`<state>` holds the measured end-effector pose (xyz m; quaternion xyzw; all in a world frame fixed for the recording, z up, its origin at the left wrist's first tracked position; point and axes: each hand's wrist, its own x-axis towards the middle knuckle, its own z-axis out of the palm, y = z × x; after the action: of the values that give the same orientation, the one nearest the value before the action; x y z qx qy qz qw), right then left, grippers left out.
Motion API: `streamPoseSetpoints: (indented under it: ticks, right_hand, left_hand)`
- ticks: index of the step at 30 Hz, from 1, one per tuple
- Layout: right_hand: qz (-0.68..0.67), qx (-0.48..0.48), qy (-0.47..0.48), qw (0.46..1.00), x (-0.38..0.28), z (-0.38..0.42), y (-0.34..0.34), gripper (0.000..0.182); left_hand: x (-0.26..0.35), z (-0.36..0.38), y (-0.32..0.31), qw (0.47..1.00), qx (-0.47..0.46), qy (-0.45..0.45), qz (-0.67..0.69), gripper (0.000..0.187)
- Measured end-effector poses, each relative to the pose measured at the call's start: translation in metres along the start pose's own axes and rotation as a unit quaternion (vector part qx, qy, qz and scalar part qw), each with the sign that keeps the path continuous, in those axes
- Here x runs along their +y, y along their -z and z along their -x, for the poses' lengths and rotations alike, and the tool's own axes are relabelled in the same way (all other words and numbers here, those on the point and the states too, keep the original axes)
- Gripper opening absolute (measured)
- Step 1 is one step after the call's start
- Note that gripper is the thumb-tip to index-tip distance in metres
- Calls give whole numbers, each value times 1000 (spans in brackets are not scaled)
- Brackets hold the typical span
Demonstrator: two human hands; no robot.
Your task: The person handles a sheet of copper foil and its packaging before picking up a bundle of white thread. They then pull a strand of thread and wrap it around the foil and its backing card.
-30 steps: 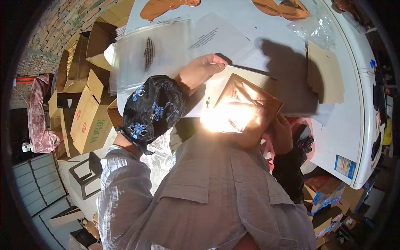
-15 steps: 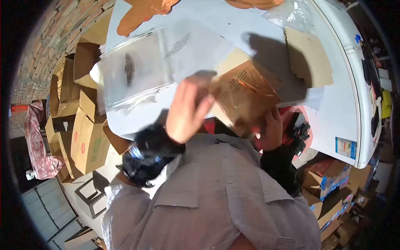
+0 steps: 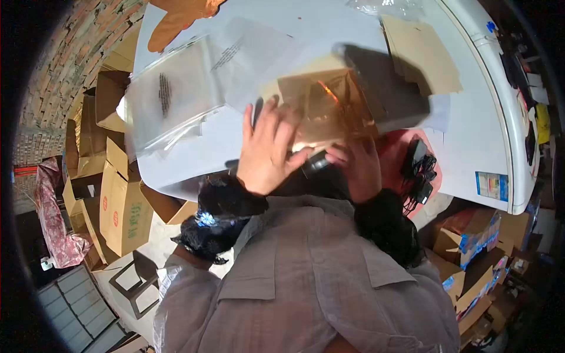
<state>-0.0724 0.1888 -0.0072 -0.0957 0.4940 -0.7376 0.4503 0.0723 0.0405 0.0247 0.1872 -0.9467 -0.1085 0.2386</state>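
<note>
A flat brown piece in a glossy clear plastic bag [image 3: 321, 97] lies tilted over the front of the white table, with an orange glint on its surface. My left hand [image 3: 271, 147] is at its lower left corner, fingers spread and overlapping the edge; a firm grip is not visible. At the lower right edge, my right hand [image 3: 359, 167] holds the bagged piece, its fingers partly hidden. Clear plastic bags with printed text [image 3: 170, 88] lie in a stack to the left. Beige cardboard sheets [image 3: 421, 56] lie to the right.
The white table [image 3: 182, 170] spans the front. Brown shapes [image 3: 176, 23] and crumpled clear plastic [image 3: 388, 7] lie at its far side. Black cables and adapters [image 3: 419, 170] rest on a red stool [image 3: 394, 153]. Cardboard boxes [image 3: 123, 203] crowd the left; more boxes [image 3: 465, 247] stand right.
The bagged brown piece has turned flatter and more level. My left hand has moved down onto its left corner with fingers spread; my right hand has shifted left along the lower edge.
</note>
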Motion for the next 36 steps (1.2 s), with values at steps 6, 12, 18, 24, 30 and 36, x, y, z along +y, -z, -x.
streamPoseSetpoints:
  ticks: [6,12,18,24,30,36]
  right_hand:
    - [121,7,-31,992,5,-9,5,31]
    - [617,13,456,641,-16,1,24,22]
    - [721,-105,497,472,-34,-34,21,30]
    - [740,-128,511,419,-53,-41,27,34]
    - [763,-113,499,396,-55,-44,44,39]
    - [783,-66,477,394,-46,-40,63,51]
  left_hand:
    - [-11,-8,-2,996,68,33,-37,50]
    - [17,25,-27,994,91,-19,-52,38]
    - [5,28,-37,993,87,-32,-69,45]
    - [2,29,-38,994,82,-36,-54,45]
    - [-2,29,-49,989,137,-34,-36,41]
    - [2,30,-44,993,106,-20,-51,40]
